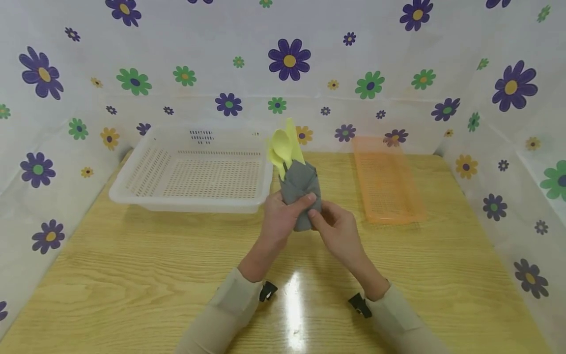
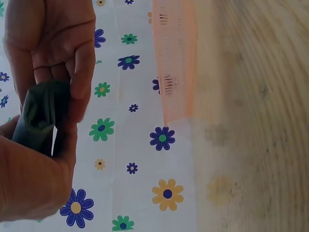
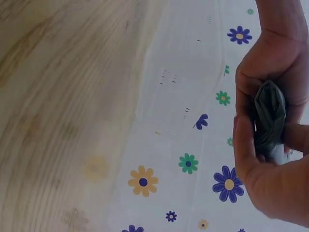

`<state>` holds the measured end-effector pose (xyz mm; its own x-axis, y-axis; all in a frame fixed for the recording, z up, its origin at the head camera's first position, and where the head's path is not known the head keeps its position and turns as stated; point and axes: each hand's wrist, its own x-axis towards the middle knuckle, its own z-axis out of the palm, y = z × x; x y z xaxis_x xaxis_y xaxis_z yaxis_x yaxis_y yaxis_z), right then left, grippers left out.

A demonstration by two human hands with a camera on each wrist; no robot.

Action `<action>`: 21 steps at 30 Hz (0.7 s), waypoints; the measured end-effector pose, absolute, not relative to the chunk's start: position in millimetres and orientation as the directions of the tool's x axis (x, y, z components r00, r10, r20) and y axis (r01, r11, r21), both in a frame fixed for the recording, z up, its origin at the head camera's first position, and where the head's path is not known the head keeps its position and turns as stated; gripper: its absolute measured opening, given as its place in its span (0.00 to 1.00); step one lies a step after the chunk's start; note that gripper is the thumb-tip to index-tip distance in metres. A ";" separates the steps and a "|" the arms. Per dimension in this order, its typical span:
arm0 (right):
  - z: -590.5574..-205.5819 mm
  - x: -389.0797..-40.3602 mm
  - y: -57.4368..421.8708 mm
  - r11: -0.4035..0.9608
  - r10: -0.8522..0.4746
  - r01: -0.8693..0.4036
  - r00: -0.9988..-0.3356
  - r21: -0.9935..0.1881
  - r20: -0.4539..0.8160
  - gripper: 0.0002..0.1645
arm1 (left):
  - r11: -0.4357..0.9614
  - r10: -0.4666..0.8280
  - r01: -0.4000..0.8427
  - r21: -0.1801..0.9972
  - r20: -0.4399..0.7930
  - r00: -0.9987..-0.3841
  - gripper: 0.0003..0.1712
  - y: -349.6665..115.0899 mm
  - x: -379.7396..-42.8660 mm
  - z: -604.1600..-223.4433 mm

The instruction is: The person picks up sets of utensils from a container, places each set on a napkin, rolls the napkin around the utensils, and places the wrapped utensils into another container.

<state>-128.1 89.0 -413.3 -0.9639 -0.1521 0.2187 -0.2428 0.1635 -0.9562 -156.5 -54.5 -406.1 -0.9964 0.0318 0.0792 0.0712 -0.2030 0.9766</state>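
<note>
A dark grey napkin [image 1: 302, 179], folded into a pouch, is held up above the table in both hands. Out of its top stick a yellow spoon [image 1: 281, 144], a second yellow utensil [image 1: 273, 158] partly behind it, and a flat yellow piece [image 1: 294, 140] like a knife. My left hand [image 1: 279, 219] grips the pouch from the left, thumb across its front. On the lower right edge, my right hand [image 1: 338, 228] pinches the cloth between thumb and fingers. Both wrist views show the rolled end of the napkin [image 2: 41, 111] between the hands; the utensils are hidden there.
A white plastic basket [image 1: 194, 201] stands at the back left of the wooden table [image 1: 155, 275]. At the back right lies a shallow orange basket [image 1: 391, 217]. A flower-printed sheet [image 1: 247, 34] closes off the back and both sides.
</note>
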 end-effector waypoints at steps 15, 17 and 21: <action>-408.4 -134.6 109.7 -0.046 -0.476 -0.044 -0.877 -0.998 0.061 0.24 | -0.183 0.311 -0.016 0.983 0.042 -0.949 0.15 -65.1 -159.5 -400.4; -408.0 -134.3 108.3 -0.048 -0.470 -0.022 -0.882 -0.999 0.042 0.23 | -0.190 0.320 -0.025 0.981 0.038 -0.947 0.16 -66.1 -159.9 -400.5; -411.2 -132.7 101.7 -0.058 -0.429 -0.037 -0.902 -0.998 0.058 0.22 | -0.192 0.317 -0.054 0.980 0.010 -0.948 0.17 -67.3 -159.8 -399.6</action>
